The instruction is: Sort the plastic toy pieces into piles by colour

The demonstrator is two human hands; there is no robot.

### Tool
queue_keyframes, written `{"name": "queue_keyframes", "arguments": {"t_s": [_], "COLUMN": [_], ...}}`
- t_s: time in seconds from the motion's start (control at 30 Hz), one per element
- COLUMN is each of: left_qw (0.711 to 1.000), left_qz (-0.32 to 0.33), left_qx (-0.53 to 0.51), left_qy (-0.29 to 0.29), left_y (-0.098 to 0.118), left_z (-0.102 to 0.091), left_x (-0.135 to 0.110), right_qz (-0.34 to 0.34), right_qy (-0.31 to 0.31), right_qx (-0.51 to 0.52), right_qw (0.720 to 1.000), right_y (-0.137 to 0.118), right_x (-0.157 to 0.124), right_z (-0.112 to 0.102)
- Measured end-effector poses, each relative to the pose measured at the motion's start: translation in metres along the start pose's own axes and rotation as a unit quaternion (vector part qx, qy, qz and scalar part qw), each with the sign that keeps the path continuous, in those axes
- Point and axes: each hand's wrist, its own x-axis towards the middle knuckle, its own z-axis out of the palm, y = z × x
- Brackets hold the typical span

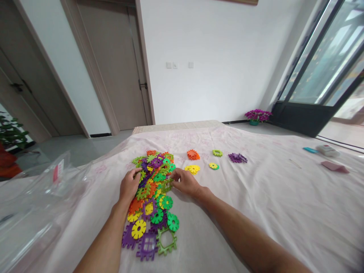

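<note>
A heap of plastic building pieces (153, 177) in purple, green, orange and yellow stretches along the cloth between my hands. At its left edge lies my left hand (131, 184), fingers curled in against the pieces; what they grip, if anything, is hidden. On the right side, my right hand (186, 182) pinches a light green square piece (167, 185) between thumb and fingers. Nearer to me are a yellow notched disc (138, 229), a green notched disc (173, 222), a purple window piece (148, 244) and a light green square frame (166, 251).
Beyond my right hand lie small groups: orange pieces (193, 154), yellow discs (193, 169), a light green ring (217, 152), a yellow-and-green disc pair (214, 166) and purple pieces (238, 158). Clear plastic bags (42, 212) cover the left side. A pink cloth (334, 167) lies far right.
</note>
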Motion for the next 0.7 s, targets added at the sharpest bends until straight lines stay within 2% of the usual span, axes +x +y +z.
{"name": "queue_keyframes", "arguments": {"t_s": [0.07,0.13,0.27,0.4,0.47,0.53,0.7], "left_qw": [1.0,1.0,1.0,1.0,1.0,1.0,1.0], "left_qz": [-0.001,-0.001,-0.002,-0.001,-0.001,0.001,-0.006], "left_qx": [-0.001,-0.002,-0.003,-0.005,-0.003,-0.002,-0.005], "left_qy": [-0.002,-0.002,-0.001,0.001,0.0,-0.002,-0.004], "left_y": [0.001,0.002,0.004,0.003,0.001,0.0,0.0], "left_z": [0.0,-0.001,-0.002,-0.001,0.0,0.0,0.0], "left_x": [0.0,0.0,-0.001,-0.001,-0.001,0.0,0.0], "right_qz": [0.004,0.024,0.105,0.18,0.216,0.235,0.245], "right_qy": [0.026,0.078,0.224,0.349,0.415,0.455,0.497], "right_qx": [0.037,0.071,0.11,0.174,0.241,0.279,0.308], "right_qw": [0.999,0.994,0.963,0.903,0.85,0.812,0.774], "right_y": [0.005,0.014,0.042,0.08,0.101,0.118,0.143], "right_x": [0.005,0.011,0.02,0.012,0.005,-0.001,-0.008], "right_z": [-0.003,-0.011,-0.048,-0.09,-0.105,-0.116,-0.132]}}
